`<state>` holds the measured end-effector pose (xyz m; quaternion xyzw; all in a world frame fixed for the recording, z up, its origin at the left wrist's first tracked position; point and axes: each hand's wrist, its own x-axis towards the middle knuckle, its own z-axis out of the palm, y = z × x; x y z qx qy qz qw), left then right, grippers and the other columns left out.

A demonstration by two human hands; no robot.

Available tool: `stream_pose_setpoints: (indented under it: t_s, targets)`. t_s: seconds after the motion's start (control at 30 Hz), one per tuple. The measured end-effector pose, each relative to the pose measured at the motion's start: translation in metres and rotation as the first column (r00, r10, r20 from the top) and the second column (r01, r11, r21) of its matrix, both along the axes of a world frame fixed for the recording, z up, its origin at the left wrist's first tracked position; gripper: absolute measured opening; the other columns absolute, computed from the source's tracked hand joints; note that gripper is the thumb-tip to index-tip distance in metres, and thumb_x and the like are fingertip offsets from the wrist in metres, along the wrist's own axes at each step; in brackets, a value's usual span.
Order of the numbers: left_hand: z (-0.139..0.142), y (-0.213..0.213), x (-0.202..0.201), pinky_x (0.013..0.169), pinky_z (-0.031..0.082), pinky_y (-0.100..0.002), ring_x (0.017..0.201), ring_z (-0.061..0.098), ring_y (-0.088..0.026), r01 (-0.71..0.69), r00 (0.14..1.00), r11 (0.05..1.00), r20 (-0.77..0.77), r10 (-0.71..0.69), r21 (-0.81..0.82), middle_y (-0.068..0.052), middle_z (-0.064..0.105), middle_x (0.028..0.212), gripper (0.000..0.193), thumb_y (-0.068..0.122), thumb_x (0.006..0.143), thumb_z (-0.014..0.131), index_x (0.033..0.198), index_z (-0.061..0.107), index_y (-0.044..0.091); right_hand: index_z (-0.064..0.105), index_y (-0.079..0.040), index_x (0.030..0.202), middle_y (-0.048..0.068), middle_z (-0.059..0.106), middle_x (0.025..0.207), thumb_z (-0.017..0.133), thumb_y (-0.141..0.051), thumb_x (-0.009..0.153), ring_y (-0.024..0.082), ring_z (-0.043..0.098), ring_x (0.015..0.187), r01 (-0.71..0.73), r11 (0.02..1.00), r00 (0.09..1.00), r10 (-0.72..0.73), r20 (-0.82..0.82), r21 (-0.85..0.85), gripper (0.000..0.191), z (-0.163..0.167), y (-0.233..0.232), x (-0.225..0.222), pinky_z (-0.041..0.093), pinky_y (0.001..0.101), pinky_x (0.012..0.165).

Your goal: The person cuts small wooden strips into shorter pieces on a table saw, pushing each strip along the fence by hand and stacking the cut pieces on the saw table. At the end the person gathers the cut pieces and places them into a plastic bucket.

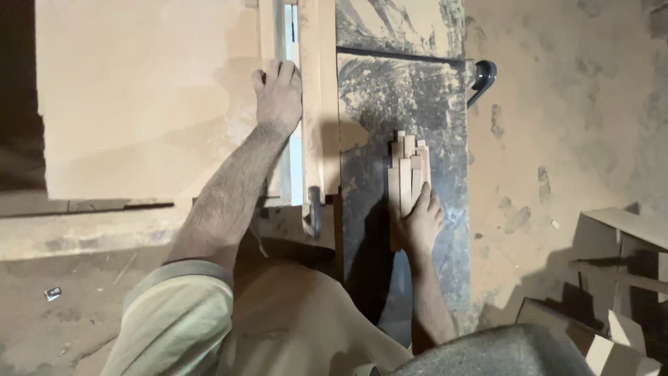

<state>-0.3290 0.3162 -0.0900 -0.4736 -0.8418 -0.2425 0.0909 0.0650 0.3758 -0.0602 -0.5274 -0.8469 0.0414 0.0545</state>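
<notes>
My left hand point(279, 94) rests palm-down on a pale wooden fence rail point(314, 104) that runs along a dusty machine table point(410, 97). My right hand point(419, 224) grips the near ends of a bundle of several thin wooden strips point(408, 170), which lie flat on the dark metal table surface, pointing away from me. The strips' far ends are uneven in length. A large pale board point(139, 97) lies to the left of the fence.
A dark curved handle point(481, 78) sticks out at the table's right edge. A metal lever point(313, 212) hangs at the fence's near end. Stacked wooden pieces and boxes point(612, 278) sit low at the right. The floor is covered in sawdust.
</notes>
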Motion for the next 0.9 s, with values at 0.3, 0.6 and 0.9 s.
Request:
stream_pose_setpoints:
  t_s: [0.3, 0.6, 0.9]
  targets:
    - [-0.01, 0.05, -0.058, 0.107, 0.03, -0.058, 0.132, 0.042, -0.029, 0.028, 0.999, 1.0, 0.044, -0.028, 0.01, -0.009, 0.054, 0.124, 0.032, 0.007, 0.092, 0.055, 0.121, 0.066, -0.001, 0.033, -0.003, 0.158, 0.027, 0.041, 0.154, 0.077, -0.052, 0.084, 0.051, 0.042, 0.135, -0.006, 1.0, 1.0, 0.006, 0.025, 0.016, 0.099, -0.002, -0.001, -0.002, 0.035, 0.0627, 0.109]
    - [-0.029, 0.097, -0.11, 0.109, 0.028, -0.059, 0.139, 0.038, -0.033, 0.045, 0.998, 0.999, -0.037, -0.045, -0.01, -0.015, 0.052, 0.137, 0.033, 0.002, 0.091, 0.055, 0.122, 0.065, -0.007, 0.037, 0.002, 0.155, 0.031, 0.045, 0.152, 0.071, -0.053, 0.088, 0.054, 0.045, 0.132, 0.01, 0.999, 0.999, -0.007, -0.046, 0.049, 0.093, 0.012, -0.008, -0.021, 0.037, 0.0625, 0.109]
    - [-0.016, 0.122, -0.142, 0.11, 0.026, -0.064, 0.144, 0.034, -0.037, 0.036, 0.999, 0.999, 0.016, -0.037, 0.04, -0.018, 0.049, 0.138, 0.036, 0.0, 0.086, 0.06, 0.122, 0.063, -0.007, 0.037, 0.006, 0.155, 0.032, 0.045, 0.151, 0.072, -0.055, 0.086, 0.053, 0.045, 0.133, -0.009, 0.997, 0.999, 0.013, -0.053, 0.072, 0.098, 0.015, -0.008, -0.028, 0.036, 0.0616, 0.112]
